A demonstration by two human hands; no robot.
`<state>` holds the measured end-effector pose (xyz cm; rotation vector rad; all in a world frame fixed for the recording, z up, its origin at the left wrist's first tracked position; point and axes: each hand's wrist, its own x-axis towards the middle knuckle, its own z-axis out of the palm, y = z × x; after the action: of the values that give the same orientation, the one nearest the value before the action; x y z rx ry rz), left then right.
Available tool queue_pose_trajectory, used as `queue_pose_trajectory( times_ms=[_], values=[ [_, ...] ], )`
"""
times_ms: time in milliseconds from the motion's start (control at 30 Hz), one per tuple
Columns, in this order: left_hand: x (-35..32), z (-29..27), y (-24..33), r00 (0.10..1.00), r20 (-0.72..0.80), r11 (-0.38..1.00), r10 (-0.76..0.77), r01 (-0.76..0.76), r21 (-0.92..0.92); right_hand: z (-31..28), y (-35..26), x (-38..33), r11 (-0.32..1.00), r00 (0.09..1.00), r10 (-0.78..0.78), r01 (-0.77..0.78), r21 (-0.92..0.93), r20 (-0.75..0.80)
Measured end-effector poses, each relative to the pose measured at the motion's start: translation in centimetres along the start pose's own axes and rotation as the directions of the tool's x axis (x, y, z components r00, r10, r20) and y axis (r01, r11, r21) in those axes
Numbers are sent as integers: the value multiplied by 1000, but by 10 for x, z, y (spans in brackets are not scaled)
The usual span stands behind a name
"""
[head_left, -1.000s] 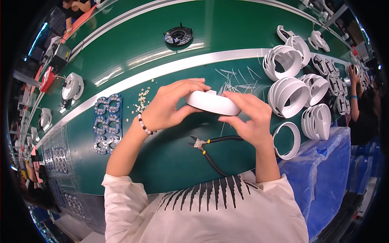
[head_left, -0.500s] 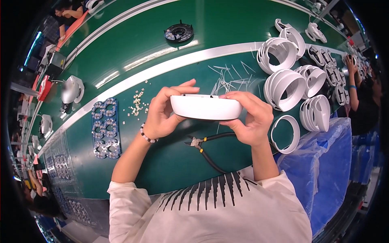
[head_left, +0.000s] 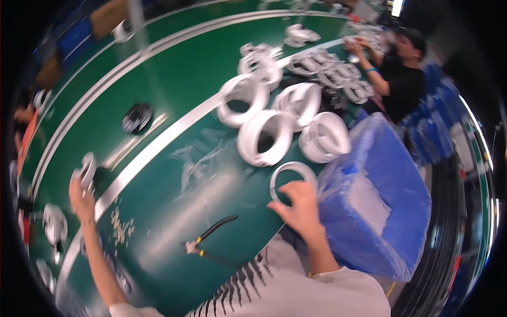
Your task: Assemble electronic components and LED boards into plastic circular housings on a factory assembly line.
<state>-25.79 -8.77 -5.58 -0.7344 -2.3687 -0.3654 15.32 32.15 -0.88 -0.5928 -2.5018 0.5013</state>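
At the far left, over the green belt, my left hand (head_left: 83, 203) is closed at the near end of a white curved housing (head_left: 88, 168), though motion blurs its fingertips. My right hand (head_left: 301, 208) reaches over a single white ring (head_left: 273, 182) on the bench, thumb and forefinger spread apart. The hand hides the near right part of that ring; whether the fingers touch it I cannot tell. Between my arms lie cutting pliers (head_left: 191, 246) with black and yellow handles. Past the ring stand several stacks of white rings (head_left: 248, 142).
Pale strips (head_left: 198, 166) and small beige pieces (head_left: 120, 227) are scattered on the bench. A blue plastic-lined bin (head_left: 406, 211) stands at the right. A black round part (head_left: 137, 118) and another white housing (head_left: 54, 224) sit on the belt. A co-worker (head_left: 406, 68) works at the far right.
My hands have parted: the left carried the white housing out to the left belt, the right let go and moved to the single ring. The view has turned right.
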Motion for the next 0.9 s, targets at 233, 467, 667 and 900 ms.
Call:
queue_pose_trajectory(
  times_ms=[233,467,667,900],
  values=[
    [36,19,38,849,377,874,-371,181,451,19,21,-23,1000,997,18,-17,-17,76],
    [134,58,117,971,4,971,239,-239,-15,34,11,-11,974,992,123,-128,187,36],
    [196,209,122,920,387,933,-58,188,-306,-3,-3,5,998,934,-40,20,60,354],
    [189,223,161,843,535,889,-60,288,-355,-26,8,0,996,796,38,20,-90,604]
  ],
)
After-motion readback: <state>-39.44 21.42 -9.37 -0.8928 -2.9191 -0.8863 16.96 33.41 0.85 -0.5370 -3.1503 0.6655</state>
